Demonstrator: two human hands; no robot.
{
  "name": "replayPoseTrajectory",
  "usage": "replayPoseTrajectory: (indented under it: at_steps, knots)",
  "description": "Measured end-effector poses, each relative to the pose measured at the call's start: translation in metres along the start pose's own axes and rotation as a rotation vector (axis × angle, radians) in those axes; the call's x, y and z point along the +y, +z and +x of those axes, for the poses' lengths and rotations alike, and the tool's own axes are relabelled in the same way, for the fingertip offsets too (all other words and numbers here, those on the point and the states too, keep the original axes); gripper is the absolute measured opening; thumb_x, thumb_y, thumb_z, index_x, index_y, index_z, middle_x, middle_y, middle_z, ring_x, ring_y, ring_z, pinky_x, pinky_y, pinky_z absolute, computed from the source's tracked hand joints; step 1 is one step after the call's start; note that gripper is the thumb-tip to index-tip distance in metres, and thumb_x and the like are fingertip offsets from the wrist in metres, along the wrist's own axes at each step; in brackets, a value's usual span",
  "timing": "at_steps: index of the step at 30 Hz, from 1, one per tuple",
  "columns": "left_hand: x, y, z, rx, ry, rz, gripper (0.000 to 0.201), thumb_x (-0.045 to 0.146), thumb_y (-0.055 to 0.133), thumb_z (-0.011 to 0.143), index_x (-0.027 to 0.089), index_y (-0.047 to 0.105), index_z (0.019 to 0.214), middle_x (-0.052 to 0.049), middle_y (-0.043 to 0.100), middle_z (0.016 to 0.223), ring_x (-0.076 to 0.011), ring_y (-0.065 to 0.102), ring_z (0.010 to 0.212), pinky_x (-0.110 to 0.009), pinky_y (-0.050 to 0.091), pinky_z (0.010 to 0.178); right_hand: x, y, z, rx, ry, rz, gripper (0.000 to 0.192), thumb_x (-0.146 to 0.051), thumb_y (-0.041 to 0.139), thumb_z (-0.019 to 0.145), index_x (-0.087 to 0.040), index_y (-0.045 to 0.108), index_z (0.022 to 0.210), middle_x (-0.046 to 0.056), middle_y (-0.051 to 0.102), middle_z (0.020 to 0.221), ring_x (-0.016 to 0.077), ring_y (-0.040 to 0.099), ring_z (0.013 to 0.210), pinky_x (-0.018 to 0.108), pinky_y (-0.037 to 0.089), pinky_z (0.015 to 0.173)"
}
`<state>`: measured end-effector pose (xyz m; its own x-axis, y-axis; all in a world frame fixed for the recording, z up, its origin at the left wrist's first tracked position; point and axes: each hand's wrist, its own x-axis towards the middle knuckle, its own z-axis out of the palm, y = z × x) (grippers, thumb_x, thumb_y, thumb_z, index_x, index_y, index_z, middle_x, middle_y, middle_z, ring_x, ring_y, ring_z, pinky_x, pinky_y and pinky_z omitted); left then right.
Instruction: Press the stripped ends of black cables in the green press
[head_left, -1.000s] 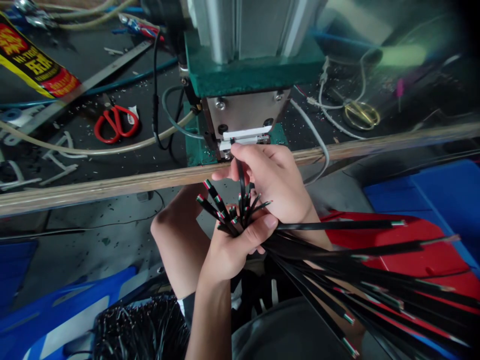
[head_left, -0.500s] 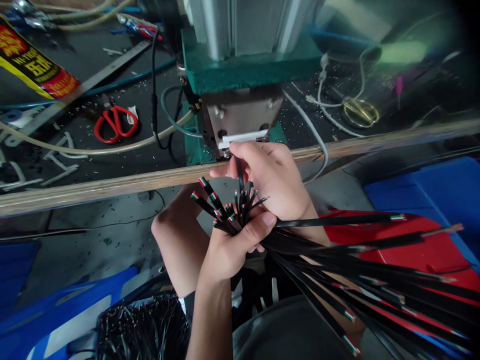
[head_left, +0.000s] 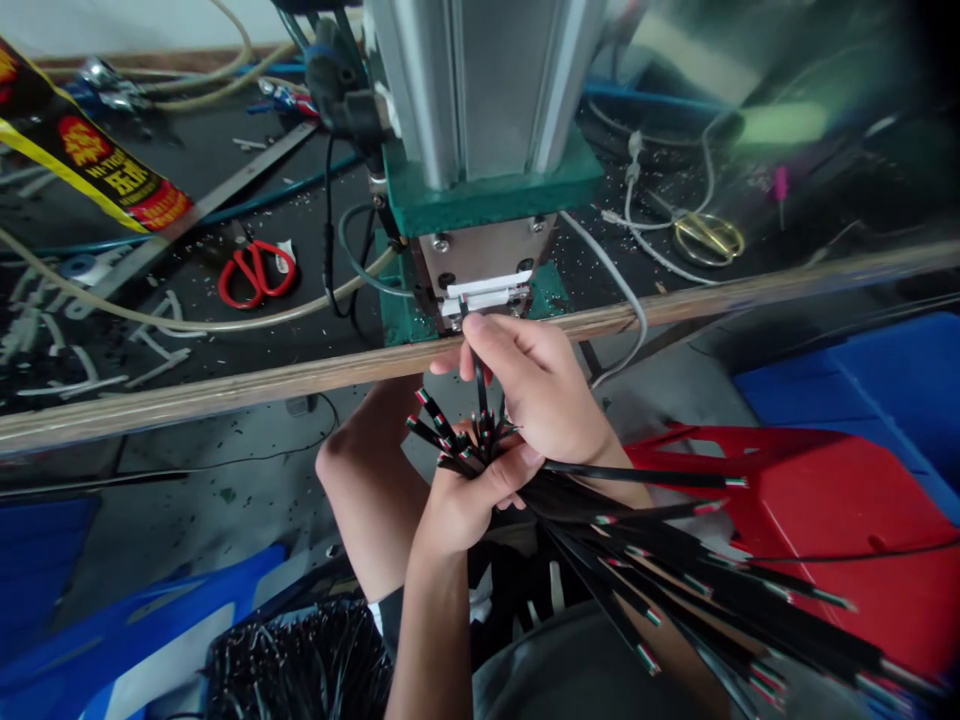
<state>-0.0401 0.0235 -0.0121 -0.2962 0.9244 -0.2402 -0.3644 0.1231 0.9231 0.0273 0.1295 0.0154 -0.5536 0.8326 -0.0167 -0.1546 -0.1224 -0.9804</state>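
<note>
Bundle of black cables (head_left: 600, 520) clamped in left hand (head_left: 465, 500), near centre, fanned out to right over red bin (head_left: 825, 520). Single cable (head_left: 480, 385) pinched between right hand (head_left: 540, 385) fingers, tip held at white slot of green press (head_left: 487, 290) on far bench. Red scissors (head_left: 256, 275) lying far left.

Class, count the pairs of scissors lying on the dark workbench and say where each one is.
2: red-handled scissors left of the green-based press; brass-coloured scissors to its right among white cables. Clutter may hide others.
</note>
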Motion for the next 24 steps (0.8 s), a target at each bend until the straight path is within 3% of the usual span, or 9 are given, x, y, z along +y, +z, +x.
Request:
replayPoseTrajectory:
  at_steps: [4, 7, 10, 16, 20, 24]
  knots:
    - [0.001, -0.004, 0.007, 0.036, 0.058, 0.024, 0.035, 0.047, 0.096, 0.076, 0.024, 0.071, 0.069, 0.0, 0.06, 0.057, -0.023, 0.066, 0.06, -0.027, 0.049, 0.041, 0.0, 0.001, -0.001, 0.013, -0.017, -0.054, 0.058, -0.072, 0.073, 0.098, -0.023, 0.061, 0.069, 0.002, 0.068, 0.075, 0.0213, 0.074, 0.085, 0.032, 0.056, 0.079]
    - [-0.002, -0.007, 0.013, 0.019, 0.094, 0.039, 0.036, 0.048, 0.1, 0.069, 0.025, 0.072, 0.07, 0.0, 0.061, 0.057, -0.0258, 0.069, 0.064, -0.029, 0.052, 0.043, -0.001, 0.001, 0.001, 0.013, -0.009, -0.04, 0.058, -0.072, 0.072, 0.098, -0.023, 0.061, 0.07, 0.002, 0.069, 0.074, 0.0201, 0.073, 0.081, 0.032, 0.055, 0.076]
    - [-0.008, -0.008, 0.014, 0.023, 0.063, 0.031, 0.033, 0.048, 0.098, 0.074, 0.025, 0.074, 0.072, -0.001, 0.062, 0.059, -0.0271, 0.071, 0.068, -0.03, 0.054, 0.045, -0.002, 0.001, 0.004, 0.02, -0.002, -0.012, 0.058, -0.072, 0.076, 0.095, -0.023, 0.061, 0.068, 0.001, 0.066, 0.07, 0.0194, 0.071, 0.076, 0.031, 0.055, 0.071]
    - [-0.015, -0.008, 0.012, -0.046, -0.023, -0.081, 0.032, 0.049, 0.097, 0.077, 0.023, 0.079, 0.07, 0.001, 0.065, 0.06, -0.0145, 0.053, 0.044, -0.028, 0.045, 0.038, -0.005, 0.001, 0.009, 0.033, 0.068, 0.065, 0.059, -0.067, 0.082, 0.092, -0.022, 0.061, 0.061, -0.001, 0.056, 0.063, 0.0192, 0.071, 0.071, 0.03, 0.054, 0.066]
    - [-0.013, -0.008, 0.014, -0.1, -0.022, -0.066, 0.032, 0.052, 0.095, 0.078, 0.023, 0.081, 0.073, 0.0, 0.066, 0.06, -0.0147, 0.055, 0.042, -0.028, 0.043, 0.035, -0.007, 0.002, 0.012, 0.035, 0.072, 0.067, 0.058, -0.057, 0.08, 0.099, -0.021, 0.06, 0.058, 0.0, 0.056, 0.062, 0.0201, 0.075, 0.076, 0.029, 0.052, 0.067]
    - [-0.015, -0.007, 0.012, -0.053, -0.043, -0.052, 0.031, 0.053, 0.092, 0.081, 0.023, 0.082, 0.076, -0.001, 0.068, 0.064, -0.0148, 0.055, 0.043, -0.028, 0.044, 0.036, -0.009, 0.002, 0.012, 0.029, 0.129, 0.113, 0.055, -0.04, 0.079, 0.103, -0.021, 0.058, 0.056, -0.001, 0.055, 0.061, 0.0203, 0.078, 0.082, 0.028, 0.052, 0.069]
